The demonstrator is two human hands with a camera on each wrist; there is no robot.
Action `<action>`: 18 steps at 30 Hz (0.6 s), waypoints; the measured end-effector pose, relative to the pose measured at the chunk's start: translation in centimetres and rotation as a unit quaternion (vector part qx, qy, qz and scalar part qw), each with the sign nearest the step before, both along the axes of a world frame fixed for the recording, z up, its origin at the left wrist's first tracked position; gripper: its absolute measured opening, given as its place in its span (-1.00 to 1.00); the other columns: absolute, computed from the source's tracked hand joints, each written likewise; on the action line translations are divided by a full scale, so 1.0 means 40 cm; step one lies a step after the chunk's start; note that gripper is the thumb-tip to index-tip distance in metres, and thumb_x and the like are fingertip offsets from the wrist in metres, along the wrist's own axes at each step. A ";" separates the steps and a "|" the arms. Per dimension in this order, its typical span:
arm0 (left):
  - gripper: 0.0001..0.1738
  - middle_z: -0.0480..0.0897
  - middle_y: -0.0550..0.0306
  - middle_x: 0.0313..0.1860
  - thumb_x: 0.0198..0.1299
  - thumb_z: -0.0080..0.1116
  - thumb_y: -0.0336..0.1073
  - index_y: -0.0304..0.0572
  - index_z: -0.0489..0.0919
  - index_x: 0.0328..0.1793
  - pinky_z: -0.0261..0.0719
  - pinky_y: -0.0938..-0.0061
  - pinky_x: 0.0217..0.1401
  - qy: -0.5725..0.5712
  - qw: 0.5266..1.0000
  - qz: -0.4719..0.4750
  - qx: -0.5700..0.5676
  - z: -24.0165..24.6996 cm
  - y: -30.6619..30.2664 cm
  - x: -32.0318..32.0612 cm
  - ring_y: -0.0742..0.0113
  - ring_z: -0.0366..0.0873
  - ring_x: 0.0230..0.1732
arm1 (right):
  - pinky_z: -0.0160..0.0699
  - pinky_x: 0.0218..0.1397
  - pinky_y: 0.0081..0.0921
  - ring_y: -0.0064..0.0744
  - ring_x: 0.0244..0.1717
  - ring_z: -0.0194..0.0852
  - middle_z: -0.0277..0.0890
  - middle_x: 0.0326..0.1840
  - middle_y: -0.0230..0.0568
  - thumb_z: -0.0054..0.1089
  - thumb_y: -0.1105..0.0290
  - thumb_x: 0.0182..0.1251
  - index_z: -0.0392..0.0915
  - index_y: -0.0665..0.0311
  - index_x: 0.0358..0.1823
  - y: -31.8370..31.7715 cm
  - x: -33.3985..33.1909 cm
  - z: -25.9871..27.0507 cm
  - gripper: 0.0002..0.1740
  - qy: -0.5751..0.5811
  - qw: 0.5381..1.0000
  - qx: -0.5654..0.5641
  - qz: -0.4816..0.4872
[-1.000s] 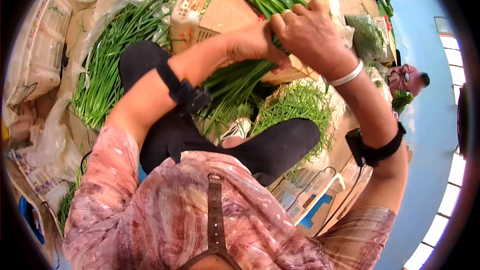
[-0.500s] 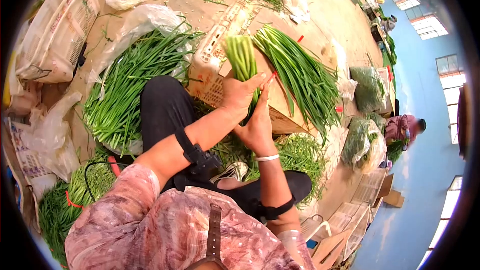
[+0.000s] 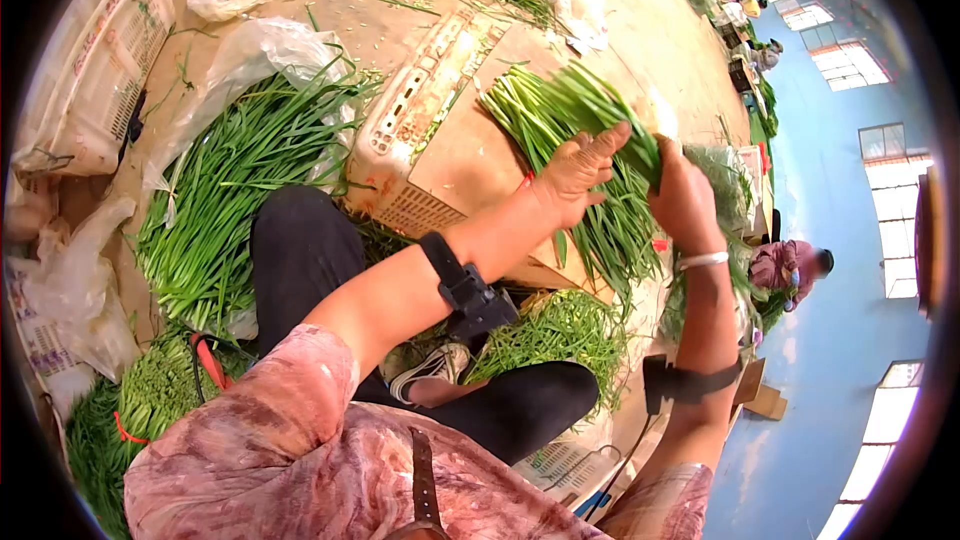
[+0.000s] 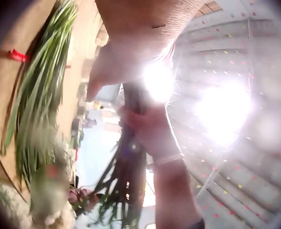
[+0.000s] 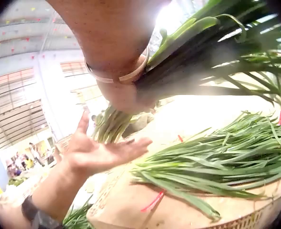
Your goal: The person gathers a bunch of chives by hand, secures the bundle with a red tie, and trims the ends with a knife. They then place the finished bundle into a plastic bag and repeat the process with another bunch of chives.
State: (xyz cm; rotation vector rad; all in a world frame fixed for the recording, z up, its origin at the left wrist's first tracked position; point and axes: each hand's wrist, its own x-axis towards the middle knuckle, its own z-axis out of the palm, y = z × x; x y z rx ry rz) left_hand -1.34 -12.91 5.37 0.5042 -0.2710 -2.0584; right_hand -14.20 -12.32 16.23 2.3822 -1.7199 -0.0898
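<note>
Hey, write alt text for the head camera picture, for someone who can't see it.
A person's right hand grips a bundle of long green leaves, with the open left hand next to it. Below, another bunch lies on a brown board. A larger leafy pile lies at the picture's left, beside crumpled clear plastic.

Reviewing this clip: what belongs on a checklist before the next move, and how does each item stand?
1. Right hand gripping the held chives: ok.
2. Left hand free, fingers extended: ok.
3. Pale ends of the held chives even: cannot tell, blurred in the head view.
4. Lying chives bound: not ok, no tie crosses their visible top.
5. Red tie running under them: cannot tell, the leaves cover that part.
6. Cardboard resting on the plastic crate: ok.
</note>
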 end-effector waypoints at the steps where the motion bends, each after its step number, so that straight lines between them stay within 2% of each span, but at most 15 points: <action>1: 0.07 0.32 -0.09 0.13 -0.28 0.45 0.26 -0.25 0.30 0.29 0.31 0.12 0.19 -0.058 0.998 -0.008 -0.012 -0.003 -0.009 0.020 0.09 0.35 0.15 | 0.48 -0.28 -0.04 0.16 -0.31 0.53 0.53 -0.37 0.17 0.06 0.63 -0.09 0.31 0.30 0.13 -0.048 -0.025 -0.006 -0.39 -0.004 1.000 0.002 0.018; 4: -0.24 0.46 -0.04 0.01 -0.11 0.42 0.04 -0.20 0.38 0.15 0.48 0.23 0.01 -0.167 0.986 -0.022 -0.009 -0.105 -0.062 0.078 0.14 0.50 0.02 | 0.47 -0.22 -0.01 0.20 -0.28 0.51 0.52 -0.35 0.23 0.05 0.63 -0.09 0.30 0.33 0.12 -0.187 -0.074 -0.085 -0.40 -0.048 0.996 0.019 0.076; 5: -0.37 0.50 -0.02 -0.05 -0.03 0.39 -0.05 -0.18 0.41 0.10 0.53 0.28 -0.08 -0.191 0.981 -0.014 0.011 -0.134 -0.070 0.094 0.17 0.56 -0.07 | 0.48 -0.18 -0.04 0.20 -0.25 0.51 0.52 -0.33 0.24 0.07 0.62 -0.09 0.29 0.32 0.14 -0.204 -0.051 -0.105 -0.39 -0.047 0.997 0.056 0.020; 6: -0.37 0.50 -0.02 -0.05 -0.03 0.39 -0.05 -0.18 0.41 0.10 0.53 0.28 -0.08 -0.193 0.981 -0.011 0.013 -0.160 -0.082 0.101 0.17 0.56 -0.07 | 0.48 -0.17 -0.05 0.19 -0.23 0.51 0.52 -0.32 0.23 0.09 0.61 -0.09 0.28 0.29 0.16 -0.240 -0.048 -0.144 -0.36 -0.036 0.996 0.082 -0.007; 7: -0.48 0.53 0.03 -0.11 0.02 0.34 -0.12 -0.17 0.42 0.06 0.55 0.35 -0.17 -0.215 0.976 0.006 0.045 -0.189 -0.092 0.105 0.22 0.59 -0.16 | 0.49 -0.15 -0.06 0.19 -0.21 0.51 0.53 -0.30 0.23 0.11 0.60 -0.09 0.27 0.26 0.19 -0.273 -0.052 -0.200 -0.34 -0.024 0.993 0.109 -0.033; 8: -0.58 0.55 0.07 -0.18 0.08 0.29 -0.20 -0.16 0.44 0.01 0.57 0.42 -0.26 -0.236 0.968 0.024 0.077 -0.214 -0.103 0.107 0.26 0.62 -0.26 | 0.49 -0.12 -0.08 0.18 -0.18 0.51 0.52 -0.27 0.23 0.13 0.58 -0.09 0.27 0.23 0.20 -0.287 -0.055 -0.251 -0.32 -0.032 0.993 0.114 -0.024; 9: -0.58 0.55 0.07 -0.18 0.08 0.29 -0.20 -0.16 0.44 0.01 0.57 0.42 -0.26 -0.236 0.968 0.028 0.079 -0.235 -0.113 0.108 0.26 0.62 -0.26 | 0.50 -0.09 -0.09 0.17 -0.15 0.50 0.52 -0.24 0.24 0.15 0.57 -0.09 0.26 0.20 0.22 -0.302 -0.063 -0.304 -0.29 -0.039 0.992 0.120 -0.014; 10: -0.62 0.54 0.06 -0.18 0.08 0.26 -0.22 -0.21 0.46 -0.03 0.51 0.48 -0.39 -0.232 0.969 0.039 0.080 -0.256 -0.121 0.108 0.28 0.60 -0.28 | 0.49 -0.04 -0.11 0.14 -0.07 0.47 0.49 -0.14 0.21 0.21 0.53 -0.09 0.25 0.16 0.24 -0.313 -0.089 -0.370 -0.27 -0.090 0.989 0.116 0.008; 11: -0.66 0.54 0.05 -0.18 0.07 0.23 -0.25 -0.27 0.49 -0.08 0.46 0.54 -0.52 -0.228 0.969 0.049 0.081 -0.271 -0.126 0.108 0.30 0.58 -0.30 | 0.48 -0.02 -0.12 0.11 -0.02 0.45 0.45 -0.09 0.14 0.25 0.49 -0.09 0.25 0.12 0.25 -0.308 -0.080 -0.400 -0.25 -0.082 0.990 0.110 0.014; 13: -0.62 0.55 0.07 -0.24 0.08 0.21 -0.25 -0.31 0.48 -0.02 0.41 0.57 -0.58 -0.227 0.970 0.040 0.082 -0.287 -0.133 0.112 0.33 0.57 -0.32 | 0.48 -0.03 -0.12 0.09 -0.01 0.44 0.43 -0.09 0.07 0.26 0.48 -0.09 0.24 0.09 0.26 -0.296 -0.072 -0.387 -0.23 -0.049 0.992 0.111 -0.019; 15: -0.54 0.59 0.06 -0.30 0.15 0.18 -0.28 -0.37 0.41 0.13 0.49 0.59 -0.55 -0.323 0.946 0.015 0.016 -0.279 -0.127 0.114 0.42 0.59 -0.40 | 0.49 -0.03 -0.11 0.07 -0.02 0.45 0.43 -0.10 0.06 0.26 0.47 -0.08 0.22 0.09 0.28 -0.288 -0.062 -0.377 -0.23 -0.013 0.993 0.114 -0.023; 16: -0.46 0.61 0.00 -0.30 0.12 0.18 -0.31 -0.48 0.36 0.19 0.45 0.60 -0.62 -0.395 0.918 0.006 -0.028 -0.287 -0.131 0.111 0.42 0.59 -0.45 | 0.49 -0.03 -0.11 0.07 -0.02 0.45 0.42 -0.07 0.07 0.26 0.45 -0.07 0.18 0.10 0.30 -0.295 -0.070 -0.381 -0.20 0.001 0.994 0.113 -0.009; 17: -0.47 0.61 -0.01 -0.31 0.09 0.18 -0.32 -0.47 0.38 0.16 0.44 0.59 -0.62 -0.390 0.918 0.040 -0.061 -0.247 -0.117 0.117 0.39 0.60 -0.44 | 0.50 -0.04 -0.10 0.08 -0.04 0.46 0.42 -0.02 0.08 0.26 0.45 -0.07 0.10 0.14 0.34 -0.290 -0.051 -0.359 -0.15 0.029 0.990 0.139 -0.027; 18: -0.48 0.61 -0.01 -0.32 0.07 0.19 -0.32 -0.45 0.40 0.14 0.44 0.56 -0.63 -0.382 0.919 0.026 -0.094 -0.220 -0.113 0.129 0.38 0.61 -0.43 | 0.50 -0.07 -0.09 0.10 -0.07 0.47 0.45 -0.07 0.11 0.26 0.45 -0.10 0.02 0.17 0.38 -0.287 -0.056 -0.356 -0.07 0.043 0.992 0.122 -0.003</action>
